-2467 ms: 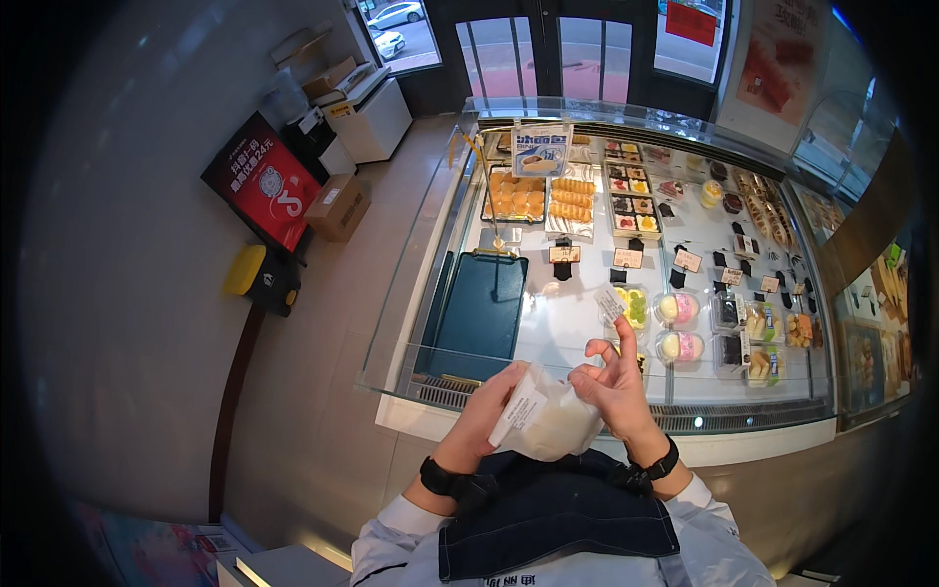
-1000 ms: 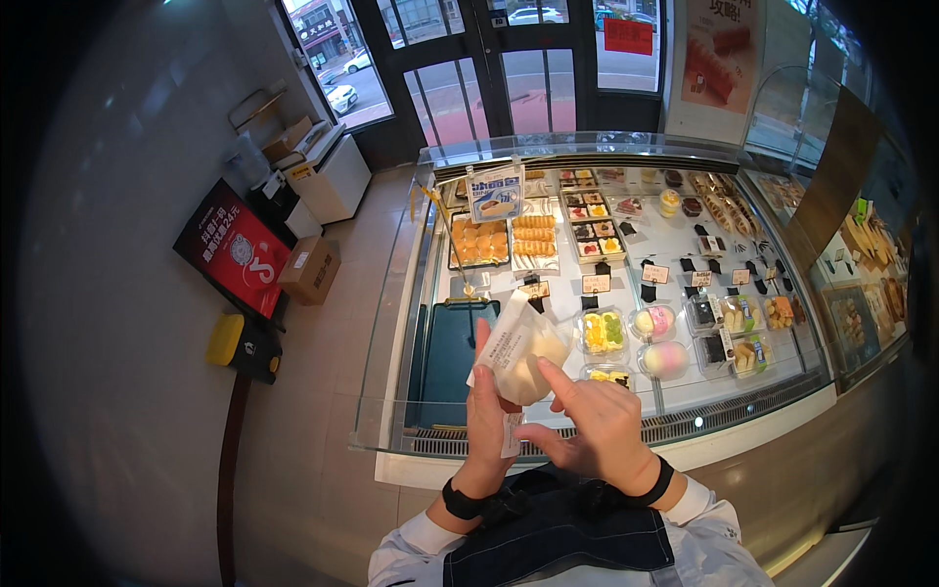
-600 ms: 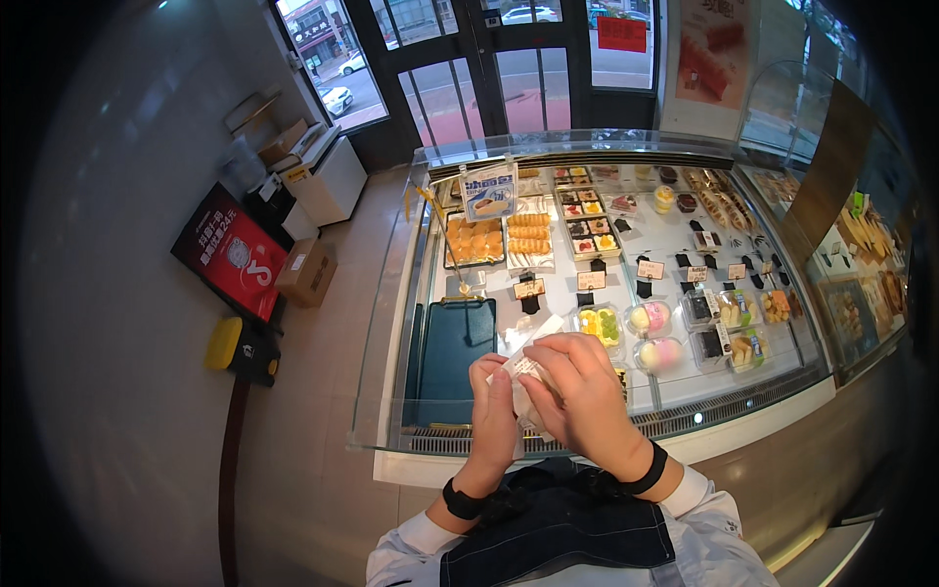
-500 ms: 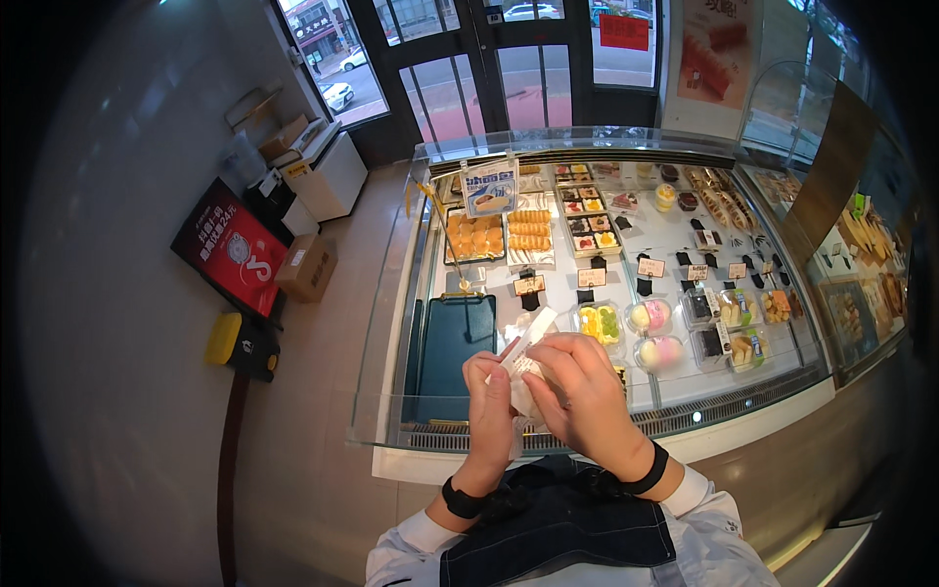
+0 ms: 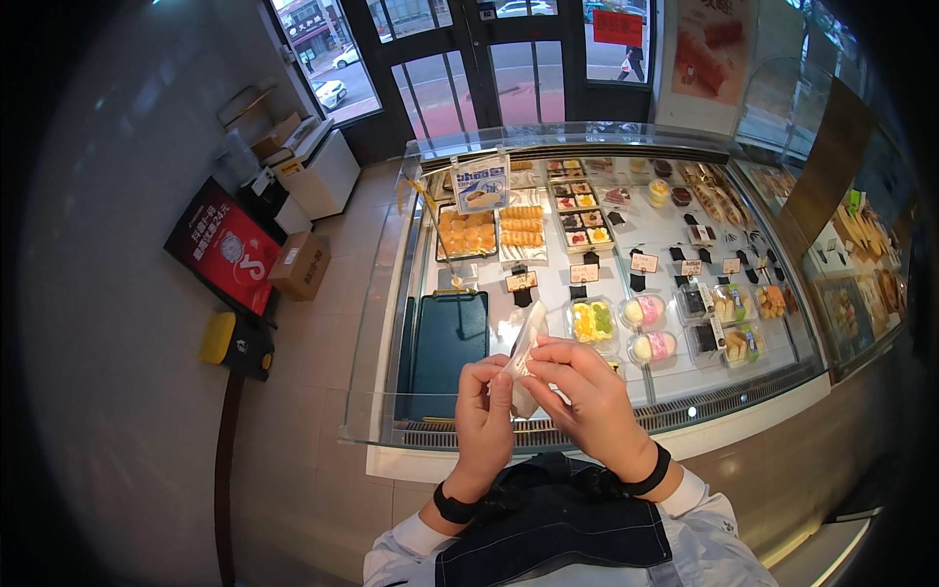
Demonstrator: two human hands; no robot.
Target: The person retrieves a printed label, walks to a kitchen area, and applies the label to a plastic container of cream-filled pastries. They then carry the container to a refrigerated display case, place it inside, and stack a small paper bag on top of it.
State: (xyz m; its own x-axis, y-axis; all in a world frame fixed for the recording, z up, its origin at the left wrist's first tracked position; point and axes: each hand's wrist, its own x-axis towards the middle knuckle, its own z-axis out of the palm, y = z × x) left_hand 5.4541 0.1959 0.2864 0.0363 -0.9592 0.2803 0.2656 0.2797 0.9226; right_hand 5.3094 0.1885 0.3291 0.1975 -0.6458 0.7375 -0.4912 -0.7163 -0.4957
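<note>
Wrapper (image 5: 524, 347) between both hands' fingertips (image 5: 509, 377).

The wrapper (image 5: 524, 344) is clear and whitish, the tray (image 5: 448, 342) dark teal, the sign (image 5: 223, 245) red, the wristbands (image 5: 646, 472) black, the apron (image 5: 553, 528) navy.

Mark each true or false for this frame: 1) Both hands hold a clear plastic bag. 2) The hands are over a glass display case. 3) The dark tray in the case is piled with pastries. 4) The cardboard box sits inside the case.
1) True: the left hand and right hand pinch the clear plastic bag.
2) True: the glass display case lies below them.
3) False: the dark tray looks bare.
4) False: the cardboard box is on the floor beside the case.
</note>
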